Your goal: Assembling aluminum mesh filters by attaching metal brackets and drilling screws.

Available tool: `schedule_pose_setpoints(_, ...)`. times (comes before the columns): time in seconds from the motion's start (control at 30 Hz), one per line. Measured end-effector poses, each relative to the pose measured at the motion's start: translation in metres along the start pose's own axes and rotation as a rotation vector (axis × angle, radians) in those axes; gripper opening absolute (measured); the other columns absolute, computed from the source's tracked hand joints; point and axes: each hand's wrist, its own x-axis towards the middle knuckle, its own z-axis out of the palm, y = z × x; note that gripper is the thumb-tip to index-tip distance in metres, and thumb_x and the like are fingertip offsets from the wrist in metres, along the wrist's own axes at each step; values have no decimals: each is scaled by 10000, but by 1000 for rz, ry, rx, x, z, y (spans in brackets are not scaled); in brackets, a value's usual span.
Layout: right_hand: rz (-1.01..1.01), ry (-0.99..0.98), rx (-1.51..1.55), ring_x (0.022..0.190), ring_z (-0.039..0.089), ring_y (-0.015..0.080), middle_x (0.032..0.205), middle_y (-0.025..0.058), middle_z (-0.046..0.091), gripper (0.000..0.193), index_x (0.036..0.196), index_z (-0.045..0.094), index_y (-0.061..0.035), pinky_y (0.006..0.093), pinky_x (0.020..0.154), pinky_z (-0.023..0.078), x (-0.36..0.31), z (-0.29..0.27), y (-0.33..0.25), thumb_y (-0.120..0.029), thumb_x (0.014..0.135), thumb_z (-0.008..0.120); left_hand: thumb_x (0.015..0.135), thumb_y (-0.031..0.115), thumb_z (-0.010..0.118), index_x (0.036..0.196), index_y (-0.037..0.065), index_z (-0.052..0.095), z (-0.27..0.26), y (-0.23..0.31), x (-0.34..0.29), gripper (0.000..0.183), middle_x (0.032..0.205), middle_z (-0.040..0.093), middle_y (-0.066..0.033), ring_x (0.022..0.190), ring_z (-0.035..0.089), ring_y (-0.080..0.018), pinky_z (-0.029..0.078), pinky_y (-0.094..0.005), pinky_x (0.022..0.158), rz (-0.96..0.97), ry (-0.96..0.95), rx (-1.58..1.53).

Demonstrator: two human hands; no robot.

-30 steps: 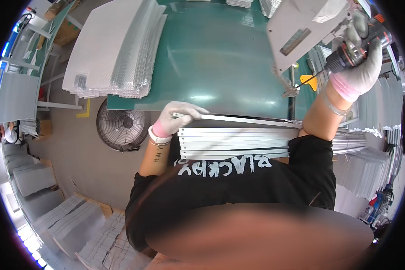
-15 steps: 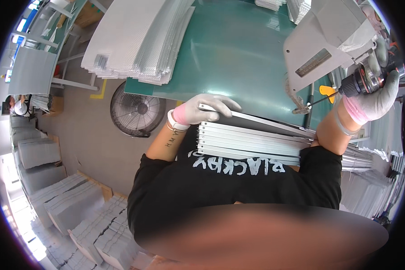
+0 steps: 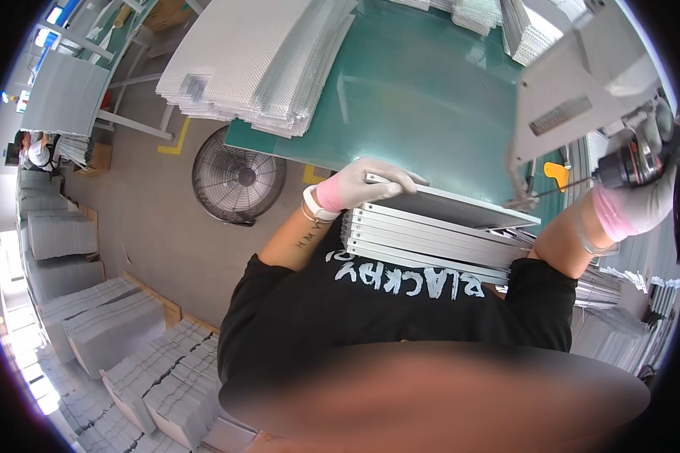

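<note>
My left hand (image 3: 370, 183), in a white glove with a pink cuff, grips one corner of a metal-framed mesh panel (image 3: 449, 209). That panel leans up at an angle over a stack of similar framed panels (image 3: 431, 240) against my front. My right hand (image 3: 646, 200), gloved alike, is wrapped around a black electric screwdriver (image 3: 621, 167). Its long thin bit points left, the tip beside the small outlet arm (image 3: 523, 202) of a light grey machine (image 3: 567, 98). The panel's right end lies just below that outlet.
A green-topped table (image 3: 423, 83) spreads ahead, with a pile of white mesh sheets (image 3: 257, 68) at its left. A yellow-handled tool (image 3: 556, 175) lies by the machine. On the floor stand a round fan (image 3: 239, 177) and stacks of panels (image 3: 113, 332); a person (image 3: 38, 151) is far left.
The framed panel in my left hand has risen off the stack, its right end now up near the outlet arm. My right hand keeps the screwdriver at the machine. The whole view has shifted slightly.
</note>
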Motion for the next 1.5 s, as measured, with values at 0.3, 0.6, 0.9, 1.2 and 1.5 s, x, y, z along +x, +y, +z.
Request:
schedule_pose_setpoints(0.3,-137,64,-349,612,569,114,843,80,614,167,1055,515,-22,223,491,424,-23,74,131,-140,952,572,927,169,668,1110,-2,688,16,-7,7,252,1146,688,-135,1204,582,-301,435,-393,1025,-97,-66,-7)
schedule_pose_setpoints(0.6,-162,58,-275,641,581,150,877,92,599,176,1062,474,-23,261,528,456,-31,75,147,-84,937,581,930,160,651,1087,-14,682,18,0,9,236,1117,691,-150,1207,589,-341,448,-432,1015,-58,-67,46)
schedule_pose_setpoints(0.9,-93,141,-302,562,514,109,814,90,577,150,1017,485,3,233,454,399,-44,88,149,-29,877,525,930,137,646,1080,-19,680,21,2,9,219,1119,689,-137,1220,578,-336,441,-433,1028,-68,-70,3)
schedule_pose_setpoints(1.2,-9,-2,-179,602,541,132,838,97,567,534,1304,272,-51,251,494,453,-64,76,170,67,813,448,972,163,610,1139,8,682,21,11,7,239,1184,675,-115,1184,583,-207,426,-361,1046,-124,-101,17)
schedule_pose_setpoints(1.5,16,-3,-142,626,543,144,853,106,558,617,1368,221,-69,275,540,479,-68,79,171,86,803,415,972,157,609,1144,5,680,21,12,5,240,1200,671,-119,1170,589,-199,431,-358,1043,-132,-88,-17)
